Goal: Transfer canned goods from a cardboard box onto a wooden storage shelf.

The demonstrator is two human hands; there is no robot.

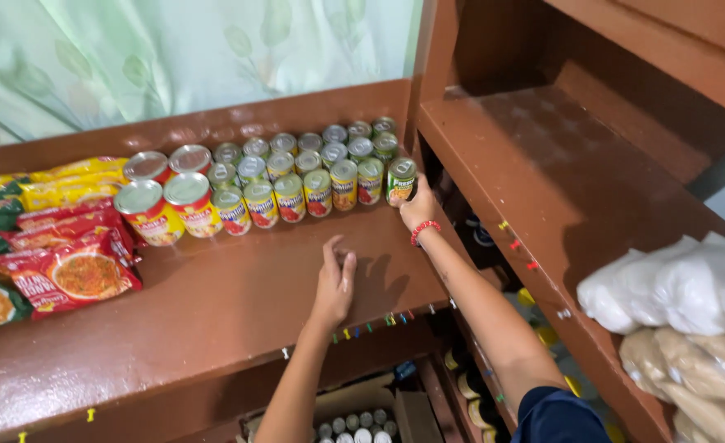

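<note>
Head view, shelf stock. Right hand (pixel 418 209) closed around a green-labelled can (pixel 400 180), standing upright at the right end of the front can row (pixel 297 195), apparently to keep the line flush. Left hand (pixel 334 283) empty, fingers spread flat on the brown shelf (pixel 215 303), likely for support. Noodle packets (pixel 67 275) stacked at left.

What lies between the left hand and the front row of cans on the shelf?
Nothing: in the head view, only bare brown shelf separates the left hand from the front row of cans.
</note>
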